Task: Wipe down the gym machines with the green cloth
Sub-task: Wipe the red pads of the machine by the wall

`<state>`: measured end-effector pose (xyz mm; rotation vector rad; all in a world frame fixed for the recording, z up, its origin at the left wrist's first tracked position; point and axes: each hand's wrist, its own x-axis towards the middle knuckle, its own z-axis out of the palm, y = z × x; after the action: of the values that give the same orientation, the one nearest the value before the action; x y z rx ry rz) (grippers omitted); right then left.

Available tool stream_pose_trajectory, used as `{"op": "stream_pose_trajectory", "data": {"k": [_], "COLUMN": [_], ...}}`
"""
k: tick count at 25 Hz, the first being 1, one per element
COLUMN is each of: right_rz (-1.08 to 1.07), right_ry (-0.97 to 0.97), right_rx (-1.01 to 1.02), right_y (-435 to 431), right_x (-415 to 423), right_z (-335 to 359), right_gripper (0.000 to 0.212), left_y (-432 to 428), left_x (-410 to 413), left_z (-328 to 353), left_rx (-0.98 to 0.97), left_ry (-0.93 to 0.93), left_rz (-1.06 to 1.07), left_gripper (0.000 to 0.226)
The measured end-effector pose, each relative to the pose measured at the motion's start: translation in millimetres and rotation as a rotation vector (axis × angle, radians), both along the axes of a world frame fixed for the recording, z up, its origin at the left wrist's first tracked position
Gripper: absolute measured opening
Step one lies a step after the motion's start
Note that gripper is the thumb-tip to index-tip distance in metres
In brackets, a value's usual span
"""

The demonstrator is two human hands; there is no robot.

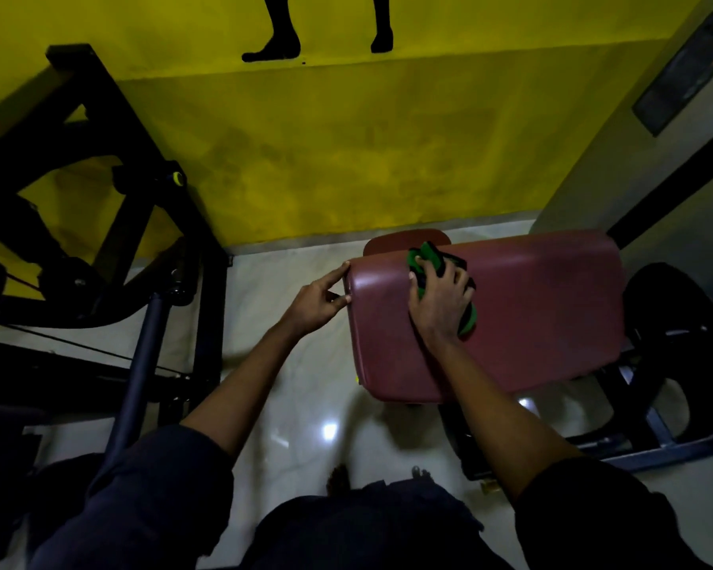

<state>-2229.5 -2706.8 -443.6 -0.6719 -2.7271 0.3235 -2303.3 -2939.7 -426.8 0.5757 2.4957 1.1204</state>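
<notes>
A dark red padded seat [544,306] of a gym machine fills the right middle of the head view. My right hand [439,300] presses a green and black cloth [427,257] flat onto the pad near its far left corner; the cloth also shows under my wrist. My left hand [318,302] grips the pad's left edge, thumb and fingers pinching the side. A second red pad [392,240] peeks out behind the seat.
A black steel machine frame [112,207] with a blue-black post [141,355] stands at the left. The seat's dark base frame [667,438] lies on the glossy pale floor [305,405] at the right. A yellow wall [346,150] is just behind.
</notes>
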Motion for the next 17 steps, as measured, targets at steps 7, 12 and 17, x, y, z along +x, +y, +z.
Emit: {"op": "stream_pose_trajectory", "data": {"k": [7,12,17], "right_rz": [0.217,0.252,0.469], "right_ry": [0.001,0.031,-0.010], "right_rx": [0.048,0.038,0.126], "right_y": [-43.3,-53.1,-58.4], "right_x": [52.7,20.3,39.4], "right_z": [-38.6,-15.3,-21.0], "right_gripper": [0.036,0.036,0.038], "left_y": [-5.9,-3.0,-1.7], "left_x": [-22.9,-33.5,-46.3], "left_z": [2.2,11.3,11.6], "left_rx": [0.075,0.093,0.106], "left_ry": [-0.078,-0.181,-0.118], "left_rz": [0.027,0.092,0.061], "left_gripper": [0.045,0.039,0.030]}}
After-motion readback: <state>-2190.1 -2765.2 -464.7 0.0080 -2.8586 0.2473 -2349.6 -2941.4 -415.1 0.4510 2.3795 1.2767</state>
